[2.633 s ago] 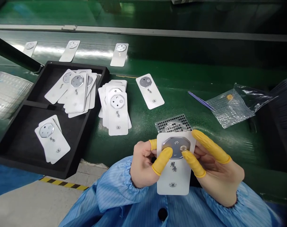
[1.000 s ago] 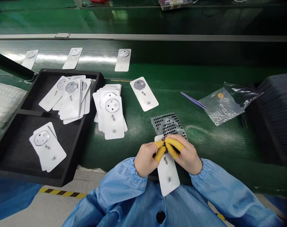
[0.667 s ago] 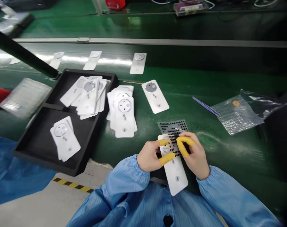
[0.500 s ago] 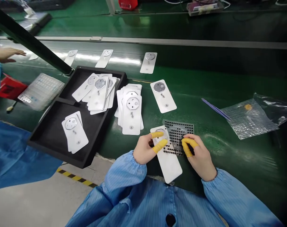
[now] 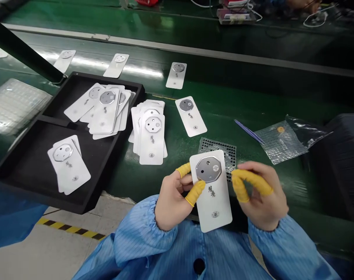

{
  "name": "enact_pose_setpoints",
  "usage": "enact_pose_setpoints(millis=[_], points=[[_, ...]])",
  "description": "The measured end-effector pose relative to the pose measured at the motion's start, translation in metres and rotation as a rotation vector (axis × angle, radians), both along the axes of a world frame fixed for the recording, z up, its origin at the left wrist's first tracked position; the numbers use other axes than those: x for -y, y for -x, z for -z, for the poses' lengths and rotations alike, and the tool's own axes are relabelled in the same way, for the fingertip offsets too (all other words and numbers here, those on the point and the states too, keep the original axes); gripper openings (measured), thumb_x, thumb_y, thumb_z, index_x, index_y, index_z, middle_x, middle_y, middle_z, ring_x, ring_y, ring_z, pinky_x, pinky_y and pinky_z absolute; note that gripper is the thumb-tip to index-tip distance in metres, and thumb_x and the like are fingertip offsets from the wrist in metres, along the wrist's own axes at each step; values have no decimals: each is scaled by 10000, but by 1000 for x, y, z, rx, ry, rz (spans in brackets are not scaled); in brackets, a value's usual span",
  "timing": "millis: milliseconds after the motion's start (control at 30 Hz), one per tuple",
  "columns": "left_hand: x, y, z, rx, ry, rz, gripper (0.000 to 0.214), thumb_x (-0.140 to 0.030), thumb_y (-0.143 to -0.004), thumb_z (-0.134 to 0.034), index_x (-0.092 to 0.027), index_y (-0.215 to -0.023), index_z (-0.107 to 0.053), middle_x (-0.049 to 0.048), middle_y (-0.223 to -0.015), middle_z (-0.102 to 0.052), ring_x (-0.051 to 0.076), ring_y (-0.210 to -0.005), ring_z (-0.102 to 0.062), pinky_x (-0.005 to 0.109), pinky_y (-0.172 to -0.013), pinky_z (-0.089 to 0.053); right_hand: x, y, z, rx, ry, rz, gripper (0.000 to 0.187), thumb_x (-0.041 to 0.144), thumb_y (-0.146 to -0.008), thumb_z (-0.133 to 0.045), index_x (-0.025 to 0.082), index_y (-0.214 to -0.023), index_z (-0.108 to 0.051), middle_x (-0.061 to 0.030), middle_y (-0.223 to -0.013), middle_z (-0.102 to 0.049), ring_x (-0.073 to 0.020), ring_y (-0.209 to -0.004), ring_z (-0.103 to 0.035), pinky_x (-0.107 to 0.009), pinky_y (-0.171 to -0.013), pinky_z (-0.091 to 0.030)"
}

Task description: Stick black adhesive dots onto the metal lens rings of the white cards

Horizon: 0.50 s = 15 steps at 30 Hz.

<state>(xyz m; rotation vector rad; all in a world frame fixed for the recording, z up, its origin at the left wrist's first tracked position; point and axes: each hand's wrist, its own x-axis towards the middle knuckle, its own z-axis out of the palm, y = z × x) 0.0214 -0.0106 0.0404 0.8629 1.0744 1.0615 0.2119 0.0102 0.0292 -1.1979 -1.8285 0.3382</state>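
While the left hand (image 5: 172, 198) is gripping the white card (image 5: 213, 202), best kept level, the right hand (image 5: 261, 198) is pinching beside it, on what I cannot tell.

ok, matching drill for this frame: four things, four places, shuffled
Things
1. nearest white back cover
2. dotted sheet
3. bubble-wrap bag
4. black tray

Places
A. far left, with white covers lying in it
B. flat on the green surface, just beyond the nearest cover
C. in the grip of the left hand
D. on the green surface, at the right

Pairs: 1-C, 2-B, 3-D, 4-A
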Motion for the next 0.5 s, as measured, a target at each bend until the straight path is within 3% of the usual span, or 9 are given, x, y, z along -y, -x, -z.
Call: enact_pose_setpoints(millis=[133,267,400,500], points=[[7,-6,-6,19,-30,29,365,-202,-854,-624,-157,-1214,-576,72,-985,-750,182,-838,-713,246,-742,-597,17,1,-4,125,13,-171,466,100,-807,-599,245,-1244,-520,-44,-1005,-662,-203,-900,-636,-344,-822,-544],[11,-9,-9,-90,-90,38,357,-169,-847,-625,-188,-1203,-617,52,-1038,-738,165,-826,-709,222,-747,-595,21,-4,1,193,-3,-233,529,107,-866,-493,271,-1364,-426,-38,-1082,-677,-214,-960,-651,-391,-912,-525],[11,-10,-8,-111,-136,2,371,-123,-827,-639,-200,-1189,-632,35,-1015,-746,153,-794,-717,192,-728,-595,19,-5,-2,300,-92,-292,484,120,-881,-467,220,-1354,-442,-78,-1143,-659,-220,-1081,-619,-413,-996,-481],[10,-10,-7,-81,-163,-60,397,-80,-786,-676,-213,-1159,-647,22,-1034,-744,154,-810,-723,177,-739,-594,21,-2,-3,400,-142,-325,399,160,-858,-541,146,-1256,-516,-158,-1276,-573,-299,-1222,-522,-510,-1027,-435]])
